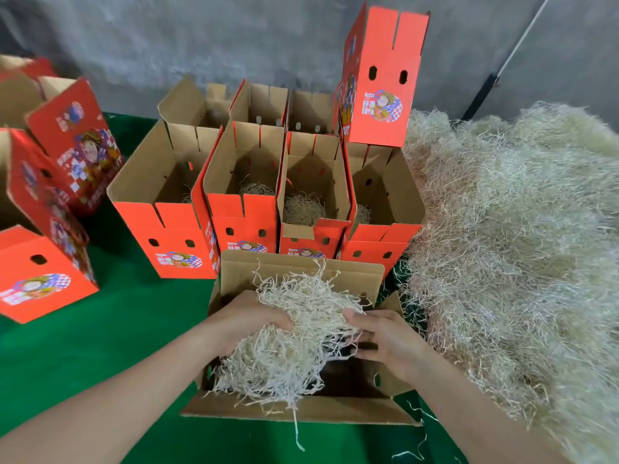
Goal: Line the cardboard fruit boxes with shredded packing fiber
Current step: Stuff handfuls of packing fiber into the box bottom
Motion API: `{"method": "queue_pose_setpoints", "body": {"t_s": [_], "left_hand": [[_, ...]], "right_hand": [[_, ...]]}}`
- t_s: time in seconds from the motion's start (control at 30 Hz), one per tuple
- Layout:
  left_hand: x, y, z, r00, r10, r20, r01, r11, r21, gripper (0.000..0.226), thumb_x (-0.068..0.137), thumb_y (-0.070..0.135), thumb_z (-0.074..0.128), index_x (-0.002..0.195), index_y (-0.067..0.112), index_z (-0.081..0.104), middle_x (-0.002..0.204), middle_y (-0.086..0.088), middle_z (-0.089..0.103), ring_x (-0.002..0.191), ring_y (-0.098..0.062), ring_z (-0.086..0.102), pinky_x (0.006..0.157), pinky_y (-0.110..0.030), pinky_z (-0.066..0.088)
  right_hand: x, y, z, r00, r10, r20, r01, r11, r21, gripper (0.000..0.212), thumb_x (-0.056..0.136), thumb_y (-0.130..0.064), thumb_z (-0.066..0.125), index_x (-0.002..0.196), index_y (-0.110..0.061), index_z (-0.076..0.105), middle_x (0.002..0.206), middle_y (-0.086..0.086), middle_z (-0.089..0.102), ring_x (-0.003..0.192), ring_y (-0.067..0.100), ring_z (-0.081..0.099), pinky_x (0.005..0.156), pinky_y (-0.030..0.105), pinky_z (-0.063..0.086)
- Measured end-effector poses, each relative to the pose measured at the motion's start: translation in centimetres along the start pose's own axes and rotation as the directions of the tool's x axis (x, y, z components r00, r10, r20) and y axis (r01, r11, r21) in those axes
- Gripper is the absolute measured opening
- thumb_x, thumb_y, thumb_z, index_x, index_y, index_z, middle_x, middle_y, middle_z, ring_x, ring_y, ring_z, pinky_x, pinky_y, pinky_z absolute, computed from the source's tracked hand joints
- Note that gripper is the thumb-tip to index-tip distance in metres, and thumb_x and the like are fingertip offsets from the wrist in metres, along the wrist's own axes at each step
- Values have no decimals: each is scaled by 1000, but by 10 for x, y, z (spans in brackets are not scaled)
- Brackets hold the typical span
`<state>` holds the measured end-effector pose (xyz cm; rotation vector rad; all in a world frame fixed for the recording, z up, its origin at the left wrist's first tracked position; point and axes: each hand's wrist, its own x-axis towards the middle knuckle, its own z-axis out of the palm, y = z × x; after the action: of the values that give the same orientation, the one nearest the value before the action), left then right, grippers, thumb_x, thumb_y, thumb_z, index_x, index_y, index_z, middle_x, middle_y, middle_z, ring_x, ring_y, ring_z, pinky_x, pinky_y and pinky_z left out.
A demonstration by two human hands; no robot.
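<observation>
Presently, the left hand (254,316) is pressed into the left side of a wad of shredded fiber (294,333), its fingers curled into the strands and mostly hidden by them. The right hand (385,343) is closed on the wad's right side, its fingertips (361,324) hooked into the tangle. The wad is held between both hands at the mouth of the open box (301,272) nearest the person. It is partly lowered in, heaped toward the left, and the bottom right of the box is seen dark and uncovered.

Risks noted:
- Loose strands are draped over the front flap (301,411), with one long strand trailing onto the green cloth (100,346). A quick push down would likely leave these outside the box.
- The wad is bunched. If released as it is, a lopsided lining is likely, thick at the left and bare at the right.
- The right side flap (392,306) is tilted inward, touching the right hand, and could be trapped under the fiber.
- The box looks light. A one-sided press could tip or slide it toward the row of lined boxes (308,182) just behind.
- A red box (382,78) is perched on top of that row at the right. A knock to the row could bring it down.
- The loose pile of fiber (519,246) lies just beside the box on the right, so stray strands could be dragged across by the right forearm.
</observation>
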<state>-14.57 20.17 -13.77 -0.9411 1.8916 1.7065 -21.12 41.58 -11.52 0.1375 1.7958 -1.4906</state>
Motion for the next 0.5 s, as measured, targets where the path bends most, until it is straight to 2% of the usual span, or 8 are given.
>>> {"method": "queue_pose_setpoints", "body": {"t_s": [0.07, 0.13, 0.2, 0.27, 0.33, 0.4, 0.43, 0.5], "left_hand": [[1, -3, -8, 1000, 12, -23, -12, 1000, -15, 113, 65, 24, 81, 149, 17, 6, 155, -9, 15, 139, -28, 22, 109, -49, 22], [0, -3, -7, 1000, 23, 1, -23, 999, -37, 116, 63, 23, 83, 149, 16, 5, 154, -9, 16, 138, -27, 22, 110, -48, 20], [-4, -2, 0, 995, 11, 100, -5, 998, -60, 132, 51, 33, 90, 149, 15, 4, 155, -7, 16, 140, -25, 20, 111, -46, 17], [-7, -1, 11, 986, -15, 166, 24, 998, -51, 144, 36, 48, 90, 149, 16, 6, 155, -6, 16, 141, -25, 19, 112, -48, 16], [-4, 2, 18, 995, -23, 94, 29, 997, -71, 123, 49, 43, 88, 147, 14, 20, 152, -9, 25, 138, -27, 25, 109, -51, 21], [0, 3, 11, 1000, -14, -24, 11, 993, -116, 94, 64, 28, 80, 142, 9, 31, 147, -13, 33, 135, -30, 30, 106, -52, 25], [3, 2, 6, 998, -8, -56, 0, 992, -129, 89, 67, 23, 78, 140, 6, 30, 147, -15, 33, 134, -31, 30, 106, -52, 25], [6, 0, -2, 998, 4, -66, -12, 993, -118, 98, 66, 20, 78, 144, 6, 21, 149, -15, 28, 136, -32, 27, 107, -52, 24]], "right_hand": [[0, 4, -8, 1000, 12, -9, -12, 999, 49, 32, 72, -34, 75, 90, -11, 64, 105, 9, 59, 101, 30, 58, 82, 44, 55], [3, 6, -7, 996, 4, 84, -11, 996, 85, 40, 73, -29, 75, 100, -2, 64, 106, 11, 63, 102, 30, 58, 86, 49, 52], [3, 8, 8, 981, -1, 194, 3, 1000, -10, 40, 77, -23, 73, 110, -3, 61, 109, 5, 68, 104, 22, 59, 92, 47, 46], [4, 12, 24, 989, 9, 146, 7, 994, -107, 37, 77, -16, 71, 111, -8, 59, 110, 1, 67, 108, 17, 56, 102, 43, 36], [6, 15, 31, 997, 18, 72, -6, 986, -166, 39, 75, -13, 67, 110, -3, 56, 114, 10, 62, 110, 23, 54, 105, 46, 33], [4, 12, 23, 999, 34, 39, -26, 979, -201, 20, 79, -10, 64, 97, -4, 55, 110, 11, 61, 103, 22, 56, 93, 42, 45], [5, 9, 14, 999, 28, 28, -22, 981, -191, 12, 83, -9, 62, 93, -5, 55, 106, 9, 61, 97, 20, 58, 82, 38, 50], [6, 7, -2, 1000, 23, -17, -25, 987, -158, 14, 86, -7, 59, 99, -2, 56, 106, 11, 59, 90, 20, 59, 66, 31, 55]]}}
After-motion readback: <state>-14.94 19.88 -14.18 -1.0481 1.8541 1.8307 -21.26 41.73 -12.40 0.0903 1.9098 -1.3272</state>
